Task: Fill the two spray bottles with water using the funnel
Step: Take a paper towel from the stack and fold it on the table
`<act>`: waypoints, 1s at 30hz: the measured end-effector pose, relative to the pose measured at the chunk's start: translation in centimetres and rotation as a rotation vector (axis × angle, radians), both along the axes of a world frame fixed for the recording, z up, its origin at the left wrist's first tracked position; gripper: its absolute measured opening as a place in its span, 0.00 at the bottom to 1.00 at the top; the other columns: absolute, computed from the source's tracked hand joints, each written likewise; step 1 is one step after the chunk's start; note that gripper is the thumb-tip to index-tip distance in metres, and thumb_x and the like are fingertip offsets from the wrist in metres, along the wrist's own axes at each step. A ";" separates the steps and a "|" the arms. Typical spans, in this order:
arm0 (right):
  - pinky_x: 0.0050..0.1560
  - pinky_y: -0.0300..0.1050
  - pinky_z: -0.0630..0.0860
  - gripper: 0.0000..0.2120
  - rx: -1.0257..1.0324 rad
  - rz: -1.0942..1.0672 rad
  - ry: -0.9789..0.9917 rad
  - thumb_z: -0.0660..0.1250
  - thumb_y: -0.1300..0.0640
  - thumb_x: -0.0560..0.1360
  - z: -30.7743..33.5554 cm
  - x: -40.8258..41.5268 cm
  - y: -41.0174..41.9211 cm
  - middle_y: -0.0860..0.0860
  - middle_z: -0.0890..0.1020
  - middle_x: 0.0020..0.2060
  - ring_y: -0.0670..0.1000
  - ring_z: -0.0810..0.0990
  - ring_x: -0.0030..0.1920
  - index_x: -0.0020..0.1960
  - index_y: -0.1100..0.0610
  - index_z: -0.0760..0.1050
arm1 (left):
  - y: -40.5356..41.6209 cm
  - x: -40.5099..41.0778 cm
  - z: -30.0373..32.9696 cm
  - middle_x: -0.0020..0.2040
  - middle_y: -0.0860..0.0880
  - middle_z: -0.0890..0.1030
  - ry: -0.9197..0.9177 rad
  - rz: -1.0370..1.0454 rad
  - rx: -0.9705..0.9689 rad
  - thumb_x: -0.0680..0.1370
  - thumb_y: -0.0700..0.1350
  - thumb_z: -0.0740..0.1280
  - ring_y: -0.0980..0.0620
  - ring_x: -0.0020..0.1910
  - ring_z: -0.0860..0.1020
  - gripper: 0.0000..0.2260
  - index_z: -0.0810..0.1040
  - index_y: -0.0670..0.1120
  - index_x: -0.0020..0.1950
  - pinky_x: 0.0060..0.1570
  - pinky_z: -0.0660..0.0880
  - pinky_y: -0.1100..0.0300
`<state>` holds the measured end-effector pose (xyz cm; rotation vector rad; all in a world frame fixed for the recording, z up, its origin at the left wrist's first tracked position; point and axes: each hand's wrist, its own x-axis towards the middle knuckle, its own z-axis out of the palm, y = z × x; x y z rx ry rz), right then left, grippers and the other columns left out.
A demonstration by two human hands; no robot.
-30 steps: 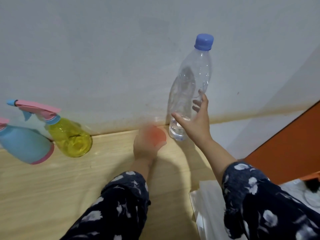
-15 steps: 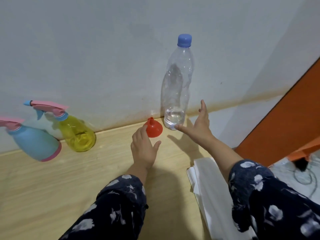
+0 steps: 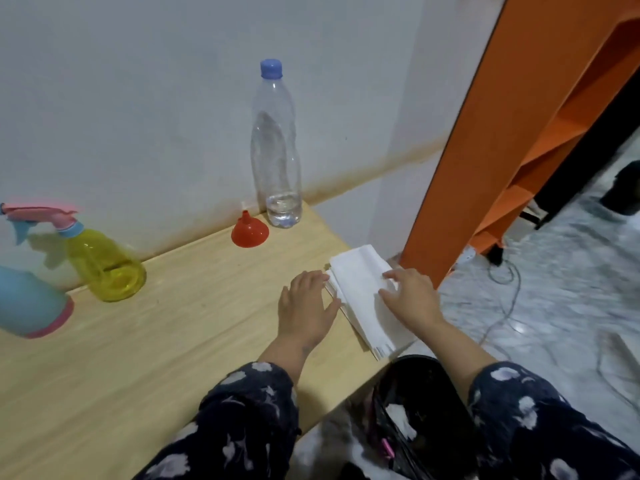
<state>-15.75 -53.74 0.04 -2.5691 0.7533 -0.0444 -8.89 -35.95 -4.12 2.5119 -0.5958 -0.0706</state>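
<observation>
Head view: both hands lie on the wooden table (image 3: 145, 358) at a stack of white paper towels (image 3: 360, 292) — the left hand (image 3: 306, 306) flat, fingers straight, touching its edge; the right hand (image 3: 410, 299) resting on top, fingers spread, gripping nothing. The red funnel (image 3: 249, 231) sits mouth-down beside the capped water bottle (image 3: 276, 147), with little water in it; the yellow spray bottle (image 3: 102, 263) and blue spray bottle (image 3: 29, 301) stand at the far left

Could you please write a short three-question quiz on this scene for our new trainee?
1. True or false: the red funnel sits in a spray bottle's neck.
2. What does the right hand rest on? A) water bottle B) white paper stack C) yellow spray bottle
3. What colour is the water bottle's cap?

Key: 1. False; it stands on the table. 2. B. 3. Blue.
</observation>
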 end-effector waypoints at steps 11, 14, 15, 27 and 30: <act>0.60 0.50 0.65 0.16 -0.133 0.153 -0.146 0.71 0.42 0.70 -3.0 -2.8 1.7 0.48 0.76 0.57 0.52 0.70 0.62 0.54 0.49 0.80 | -2.2 -1.8 -0.8 0.75 0.55 0.66 0.036 -0.012 0.072 0.82 0.55 0.58 0.51 0.77 0.56 0.20 0.66 0.53 0.74 0.75 0.52 0.47; 0.56 0.48 0.65 0.10 -0.095 0.116 -0.194 0.72 0.47 0.71 -3.4 -2.8 1.8 0.49 0.77 0.54 0.53 0.71 0.59 0.48 0.51 0.81 | -2.4 -1.9 -1.0 0.75 0.55 0.66 0.037 -0.009 0.082 0.81 0.57 0.60 0.51 0.76 0.57 0.22 0.66 0.53 0.74 0.74 0.52 0.47; 0.55 0.48 0.66 0.07 -0.089 0.109 -0.212 0.72 0.48 0.71 -3.5 -2.7 1.7 0.49 0.77 0.53 0.53 0.72 0.58 0.45 0.51 0.81 | -2.4 -1.9 -1.0 0.75 0.55 0.66 0.038 -0.007 0.082 0.81 0.57 0.60 0.51 0.76 0.57 0.22 0.65 0.53 0.74 0.74 0.52 0.47; 0.36 0.48 0.70 0.06 0.286 -0.117 -0.465 0.58 0.62 0.80 0.7 -1.8 0.0 0.54 0.80 0.39 0.56 0.77 0.38 0.54 0.57 0.72 | -2.6 -2.0 -0.6 0.75 0.54 0.64 0.062 -0.012 0.101 0.81 0.56 0.60 0.51 0.76 0.58 0.23 0.63 0.53 0.75 0.75 0.53 0.45; 0.32 0.44 0.65 0.14 0.278 -0.093 -0.439 0.54 0.69 0.77 0.5 -1.7 -0.7 0.57 0.80 0.41 0.57 0.74 0.35 0.49 0.54 0.75 | -2.6 -1.8 -0.4 0.76 0.54 0.64 0.067 -0.020 0.127 0.81 0.56 0.60 0.51 0.76 0.57 0.23 0.63 0.53 0.75 0.75 0.52 0.45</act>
